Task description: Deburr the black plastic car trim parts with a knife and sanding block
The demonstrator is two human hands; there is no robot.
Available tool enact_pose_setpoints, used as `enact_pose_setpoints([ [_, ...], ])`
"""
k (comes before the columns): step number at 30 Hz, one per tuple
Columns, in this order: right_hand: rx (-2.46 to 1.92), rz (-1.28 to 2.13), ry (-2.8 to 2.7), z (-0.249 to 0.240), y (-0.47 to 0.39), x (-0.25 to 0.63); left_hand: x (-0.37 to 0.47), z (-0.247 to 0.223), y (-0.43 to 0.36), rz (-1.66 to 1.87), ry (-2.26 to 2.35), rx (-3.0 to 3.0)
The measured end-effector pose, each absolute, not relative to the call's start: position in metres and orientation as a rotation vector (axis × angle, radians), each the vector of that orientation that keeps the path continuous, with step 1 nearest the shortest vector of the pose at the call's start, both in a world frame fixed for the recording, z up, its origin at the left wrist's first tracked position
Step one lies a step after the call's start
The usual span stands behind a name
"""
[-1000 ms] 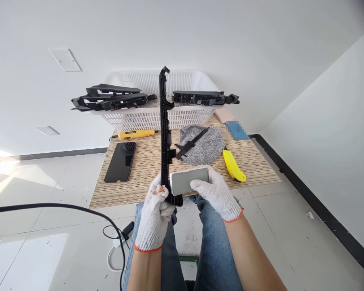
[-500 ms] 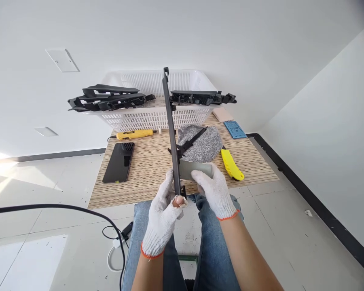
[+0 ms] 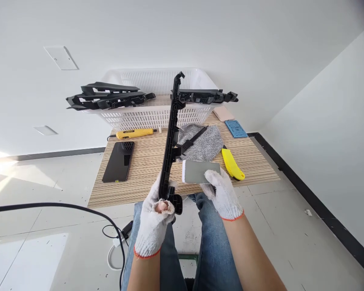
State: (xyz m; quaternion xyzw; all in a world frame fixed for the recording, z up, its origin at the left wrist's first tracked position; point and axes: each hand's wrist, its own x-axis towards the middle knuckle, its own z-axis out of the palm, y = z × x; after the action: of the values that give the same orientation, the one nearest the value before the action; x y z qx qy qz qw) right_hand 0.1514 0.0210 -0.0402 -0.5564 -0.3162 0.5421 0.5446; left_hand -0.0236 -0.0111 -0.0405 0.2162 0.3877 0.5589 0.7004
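Note:
My left hand [image 3: 154, 220], in a white knit glove with the thumb tip bare, grips the lower end of a long black plastic trim piece [image 3: 170, 141]. The piece stands nearly upright, its ribbed side toward me. Gloved likewise, my right hand [image 3: 223, 194] pinches a flat grey sanding pad [image 3: 198, 171] with a white edge. A small gap separates the pad from the trim piece. Behind them a black caliper [image 3: 192, 141] lies on a grey speckled cloth [image 3: 204, 147], partly hidden by the trim piece.
A white plastic basket [image 3: 133, 119] at the back bears several black trim pieces [image 3: 109, 97] across its rim. On the striped table [image 3: 145, 165] lie a yellow pen-like tool [image 3: 135, 133], a smartphone [image 3: 119, 161], a yellow-handled brush [image 3: 233, 165] and a blue card [image 3: 235, 128]. A black cable [image 3: 79, 208] hangs at left.
The trim piece has turned so its ribbed inner side now shows, and its top leans rightward. My right hand has drawn the pad slightly right, away from the piece.

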Motion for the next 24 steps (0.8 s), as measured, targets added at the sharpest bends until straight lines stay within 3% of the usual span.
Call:
enact_pose_setpoints([
  [9, -1.33, 1.464, -0.675, -0.033, 0.021, 0.147, -0.019, -0.043, -0.007, 1.343, 0.932, 0.432],
  [24, -1.285, 1.447, -0.76, -0.034, 0.021, 0.139, -0.017, -0.044, -0.009, 1.386, 0.984, 0.425],
])
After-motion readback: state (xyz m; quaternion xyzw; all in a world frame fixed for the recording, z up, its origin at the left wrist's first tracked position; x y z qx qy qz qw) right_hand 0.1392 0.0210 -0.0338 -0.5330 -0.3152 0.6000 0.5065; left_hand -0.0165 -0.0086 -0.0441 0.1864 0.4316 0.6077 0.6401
